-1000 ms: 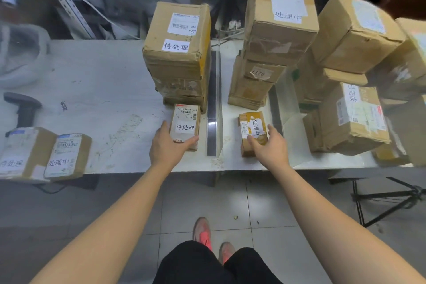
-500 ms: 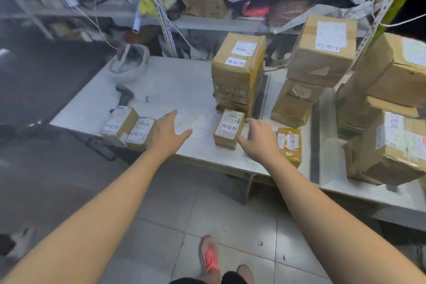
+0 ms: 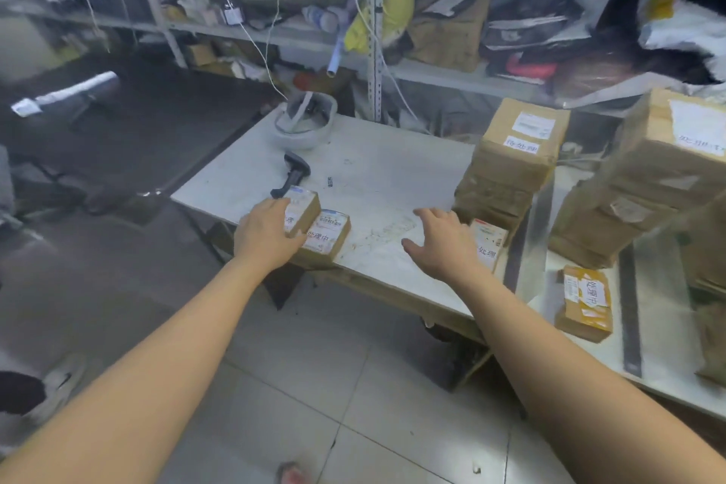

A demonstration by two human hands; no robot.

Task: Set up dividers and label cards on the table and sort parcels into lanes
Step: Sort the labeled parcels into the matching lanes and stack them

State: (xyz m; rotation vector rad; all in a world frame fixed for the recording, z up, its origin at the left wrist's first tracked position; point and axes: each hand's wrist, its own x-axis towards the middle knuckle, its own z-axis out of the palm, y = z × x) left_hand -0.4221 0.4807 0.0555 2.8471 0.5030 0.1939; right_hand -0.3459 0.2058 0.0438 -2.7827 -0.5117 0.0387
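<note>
Two small label-bearing parcels sit side by side at the front left edge of the white table (image 3: 393, 177). My left hand (image 3: 267, 232) grips the left small parcel (image 3: 304, 206), fingers over its top and thumb along its near side. The second small parcel (image 3: 330, 236) touches it on the right. My right hand (image 3: 444, 244) hovers over the table with fingers spread, holding nothing, just left of a third small parcel (image 3: 489, 244). Behind that rises a stack of brown boxes (image 3: 510, 165). A dark divider strip (image 3: 518, 248) runs along its right side.
A black barcode scanner (image 3: 292, 177) and a grey helmet (image 3: 304, 122) lie at the table's back left. A yellow-taped parcel (image 3: 585, 301), a taller box stack (image 3: 644, 189) and a second divider strip (image 3: 630, 310) fill the right. Cluttered shelves (image 3: 432, 71) stand behind.
My view swung left. My left hand left the parcel by the divider, crossed to the two parcels at the table's left edge and took hold of one. My right hand let go of the yellow-taped parcel and moved left.
</note>
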